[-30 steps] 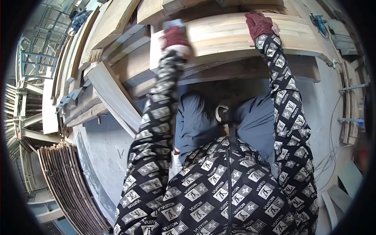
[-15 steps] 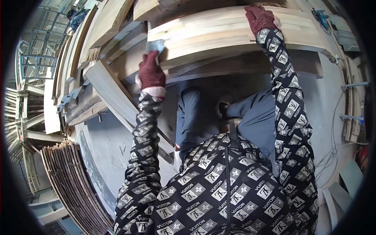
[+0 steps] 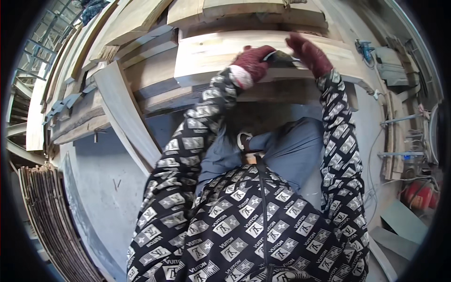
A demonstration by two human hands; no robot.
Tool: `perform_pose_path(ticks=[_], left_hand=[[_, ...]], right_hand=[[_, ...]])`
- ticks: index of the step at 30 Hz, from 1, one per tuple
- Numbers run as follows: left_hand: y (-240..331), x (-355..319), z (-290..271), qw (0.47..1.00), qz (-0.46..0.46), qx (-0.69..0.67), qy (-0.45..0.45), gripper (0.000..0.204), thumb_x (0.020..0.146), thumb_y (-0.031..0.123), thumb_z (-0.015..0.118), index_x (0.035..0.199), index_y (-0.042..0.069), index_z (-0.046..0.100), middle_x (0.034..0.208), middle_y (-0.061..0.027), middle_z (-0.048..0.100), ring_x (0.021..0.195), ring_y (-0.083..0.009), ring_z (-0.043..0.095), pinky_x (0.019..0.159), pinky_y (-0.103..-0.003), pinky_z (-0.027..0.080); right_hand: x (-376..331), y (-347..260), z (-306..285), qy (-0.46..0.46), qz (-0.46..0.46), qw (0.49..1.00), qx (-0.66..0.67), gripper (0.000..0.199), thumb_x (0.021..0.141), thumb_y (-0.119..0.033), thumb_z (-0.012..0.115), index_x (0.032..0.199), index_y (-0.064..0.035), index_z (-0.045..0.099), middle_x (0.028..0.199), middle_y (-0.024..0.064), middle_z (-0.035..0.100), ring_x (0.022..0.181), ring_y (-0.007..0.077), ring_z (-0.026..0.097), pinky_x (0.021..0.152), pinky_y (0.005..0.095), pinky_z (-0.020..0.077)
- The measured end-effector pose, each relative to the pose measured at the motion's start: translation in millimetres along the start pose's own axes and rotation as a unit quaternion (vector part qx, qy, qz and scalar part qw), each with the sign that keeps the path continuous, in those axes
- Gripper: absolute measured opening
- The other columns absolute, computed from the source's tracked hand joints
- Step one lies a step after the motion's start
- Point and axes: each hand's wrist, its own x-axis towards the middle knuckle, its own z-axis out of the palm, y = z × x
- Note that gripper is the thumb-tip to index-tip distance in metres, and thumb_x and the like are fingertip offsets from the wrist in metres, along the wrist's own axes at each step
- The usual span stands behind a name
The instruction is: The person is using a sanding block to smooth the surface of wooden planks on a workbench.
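Left of both hands: square-cut end of the pale laminated board; pad worked there half a second ago, gone from it now. Board's long axis runs left-right, beneath and past the hands. Left gloved hand: shifted right, now near its partner, fingers closed around a dark flat hand-held pad, which points rightward, long axis roughly along the board. Right gloved hand: formerly laid on the board, now apparently raised, fingers extended, blurred; contact with pad: cannot tell.

A thick, pale wooden plank lies flat and crosswise, a small dark piece over its near edge.
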Motion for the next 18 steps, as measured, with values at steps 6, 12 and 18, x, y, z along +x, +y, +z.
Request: perform_pose_path(ticks=[6, 12, 18], left_hand=[[-19, -4, -23, 0.992, 0.080, 0.095, -0.004, 0.043, 0.080, 0.004, 0.054, 0.121, 0.017, 0.055, 0.134, -0.0099, 0.051, 0.119, -0.0410, 0.045, 0.101, -0.046, 0.038], [-32, -17, -67, 0.990, 0.087, 0.032, -0.104, 0.045, 0.087, 0.013, 0.063, 0.130, 0.016, 0.051, 0.146, -0.0148, 0.039, 0.140, -0.0267, 0.030, 0.112, -0.040, 0.027], [-83, -22, -109, 0.972, -0.037, -0.122, -0.197, 0.035, 0.088, 0.013, 0.059, 0.122, 0.004, 0.059, 0.142, -0.0135, 0.045, 0.128, -0.0224, 0.044, 0.105, -0.033, 0.036]], right_hand=[[-7, -9, 66, 0.009, -0.092, 0.945, -0.313, 0.049, 0.077, -0.017, 0.075, 0.123, -0.0100, 0.060, 0.117, 0.0112, 0.063, 0.110, 0.0241, 0.060, 0.096, 0.0340, 0.0468], [13, 8, 123, 0.127, -0.282, 0.900, -0.307, 0.040, 0.073, 0.005, 0.063, 0.108, -0.0135, 0.067, 0.105, 0.0096, 0.067, 0.099, 0.0287, 0.063, 0.087, 0.0375, 0.0508], [8, 12, 178, 0.067, -0.198, 0.853, -0.478, 0.043, 0.073, -0.003, 0.059, 0.115, -0.0126, 0.060, 0.104, 0.0114, 0.065, 0.099, 0.0302, 0.060, 0.092, 0.0396, 0.0431]])
